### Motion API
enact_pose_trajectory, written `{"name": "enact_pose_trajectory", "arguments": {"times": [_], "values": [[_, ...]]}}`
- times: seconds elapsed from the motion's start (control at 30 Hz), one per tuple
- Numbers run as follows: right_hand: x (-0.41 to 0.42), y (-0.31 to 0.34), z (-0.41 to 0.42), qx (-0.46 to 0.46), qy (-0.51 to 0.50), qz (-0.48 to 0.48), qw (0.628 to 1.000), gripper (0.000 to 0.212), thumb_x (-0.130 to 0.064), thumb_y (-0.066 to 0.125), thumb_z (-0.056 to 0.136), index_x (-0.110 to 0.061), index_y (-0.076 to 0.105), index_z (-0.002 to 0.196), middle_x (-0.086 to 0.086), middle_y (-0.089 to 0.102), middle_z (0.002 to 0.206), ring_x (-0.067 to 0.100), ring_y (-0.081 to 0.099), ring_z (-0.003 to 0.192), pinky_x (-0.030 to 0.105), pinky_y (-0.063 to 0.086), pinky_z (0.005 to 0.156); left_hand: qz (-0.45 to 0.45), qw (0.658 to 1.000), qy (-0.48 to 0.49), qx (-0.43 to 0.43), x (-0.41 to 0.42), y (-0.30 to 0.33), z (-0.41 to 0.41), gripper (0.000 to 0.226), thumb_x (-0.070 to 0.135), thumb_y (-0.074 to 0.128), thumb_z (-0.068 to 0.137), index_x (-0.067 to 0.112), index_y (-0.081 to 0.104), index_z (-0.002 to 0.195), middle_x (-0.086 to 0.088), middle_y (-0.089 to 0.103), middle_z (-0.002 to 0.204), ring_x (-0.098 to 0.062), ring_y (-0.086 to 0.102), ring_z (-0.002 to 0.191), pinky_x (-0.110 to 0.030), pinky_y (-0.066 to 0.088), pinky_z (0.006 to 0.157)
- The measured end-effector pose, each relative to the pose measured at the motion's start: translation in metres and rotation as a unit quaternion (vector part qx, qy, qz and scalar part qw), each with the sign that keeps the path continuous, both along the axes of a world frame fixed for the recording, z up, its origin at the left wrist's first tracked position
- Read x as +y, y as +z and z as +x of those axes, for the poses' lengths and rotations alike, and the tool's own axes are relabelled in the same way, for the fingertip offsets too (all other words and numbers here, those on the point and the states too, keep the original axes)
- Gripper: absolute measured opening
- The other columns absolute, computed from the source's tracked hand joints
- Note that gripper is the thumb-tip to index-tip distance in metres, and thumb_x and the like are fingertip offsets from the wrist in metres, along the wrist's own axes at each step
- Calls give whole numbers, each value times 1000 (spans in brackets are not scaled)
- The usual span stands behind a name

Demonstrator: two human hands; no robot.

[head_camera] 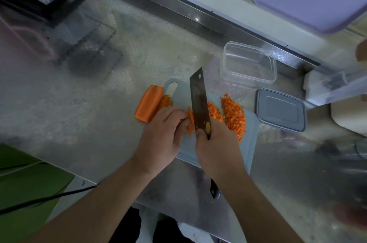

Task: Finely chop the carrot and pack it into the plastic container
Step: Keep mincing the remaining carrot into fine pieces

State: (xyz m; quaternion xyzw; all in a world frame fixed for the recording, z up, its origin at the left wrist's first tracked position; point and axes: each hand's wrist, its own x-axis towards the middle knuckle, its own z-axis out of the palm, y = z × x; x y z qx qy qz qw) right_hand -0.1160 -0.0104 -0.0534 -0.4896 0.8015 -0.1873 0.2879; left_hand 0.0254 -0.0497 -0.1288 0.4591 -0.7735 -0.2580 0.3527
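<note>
On steel counter (95, 108): pale cutting board (249, 143), carrot mid-chop, both hands working.
Clear plastic container (248, 64) sits open past board's far right corner, grey lid (281, 109) beside it. Right hand (217, 147) fingers wrapped round cleaver (199, 100) at blade base. Left hand (160, 133) fingers curled, pinning carrot strips (191, 118) against blade. Big carrot piece (149, 104) left of board; chopped pile (233, 114) right of blade.
</note>
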Motion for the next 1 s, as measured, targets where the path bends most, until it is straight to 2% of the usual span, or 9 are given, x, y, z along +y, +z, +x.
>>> {"name": "enact_pose_trajectory", "arguments": {"times": [0.1, 0.17, 0.23, 0.3, 0.4, 0.5, 0.67, 0.9, 1.0], "values": [[4, 2, 0, 5, 4, 5, 1000, 32, -25, 53, 99, -30, 45, 69, -8, 52, 60, 8, 50, 51, 20, 35, 47, -15, 1000, -8, -9, 0, 13, 1, 17, 20, 57, 106, 9, 71, 107, 1, 65, 108, -15, 61, 105, -30, 52, 95], [6, 2, 0, 6, 5, 9, 1000, 30, -26, 53, 99, -28, 46, 70, -7, 52, 61, 9, 50, 52, 22, 36, 48, -22, 1000, -10, -18, -1, 20, 5, 8, 12, 64, 102, 9, 71, 105, 1, 65, 107, -15, 59, 106, -24, 46, 99], [8, 1, 1, 10, 9, 13, 1000, 28, -25, 53, 98, -24, 47, 71, -6, 52, 61, 10, 48, 52, 22, 33, 47, -33, 998, -3, -45, -3, 21, 10, 7, 7, 71, 96, 12, 70, 100, 2, 64, 106, -18, 59, 107, -28, 45, 102], [10, 1, 3, 13, 12, 17, 1000, 26, -26, 52, 97, -19, 48, 72, -3, 51, 61, 13, 47, 52, 30, 37, 46, -51, 995, 6, -85, -2, 16, 15, 7, 12, 75, 94, 15, 70, 97, 3, 65, 106, -21, 59, 109, -34, 43, 106], [12, 2, 6, 13, 14, 24, 1000, 26, -26, 51, 96, -17, 47, 72, -1, 50, 62, 20, 50, 55, 40, 43, 51, -69, 990, 15, -125, 4, 9, 16, 4, 19, 76, 95, 18, 73, 98, 5, 68, 107, -23, 59, 112, -35, 37, 108], [13, 3, 7, 18, 16, 35, 999, 26, -26, 52, 97, -16, 48, 73, 0, 52, 65, 18, 51, 57, 34, 40, 49, -80, 988, 24, -132, 7, 7, 12, 2, 20, 75, 96, 18, 75, 98, 6, 70, 105, -23, 61, 111, -34, 33, 107], [14, 4, 6, 31, 40, 40, 998, 28, -27, 52, 98, -23, 45, 71, -4, 52, 67, 14, 49, 59, 25, 32, 49, -70, 989, 21, -126, 5, 7, 10, 1, 20, 73, 97, 19, 73, 98, 6, 69, 104, -22, 61, 111, -31, 32, 107], [13, 2, 8, 49, 53, 62, 995, 18, -28, 48, 98, -22, 51, 81, -2, 55, 75, 15, 54, 69, 28, 35, 54, -79, 990, 5, -115, 3, 3, 11, 4, 15, 72, 96, 19, 74, 96, 8, 70, 105, -21, 63, 109, -35, 39, 104], [14, 6, 9, 49, 50, 55, 996, 20, -27, 48, 98, -23, 49, 78, -3, 53, 72, 13, 51, 65, 25, 33, 53, -82, 990, 0, -118, 4, 2, 13, 4, 17, 70, 97, 19, 74, 97, 7, 70, 107, -22, 63, 110, -36, 39, 105]]}}
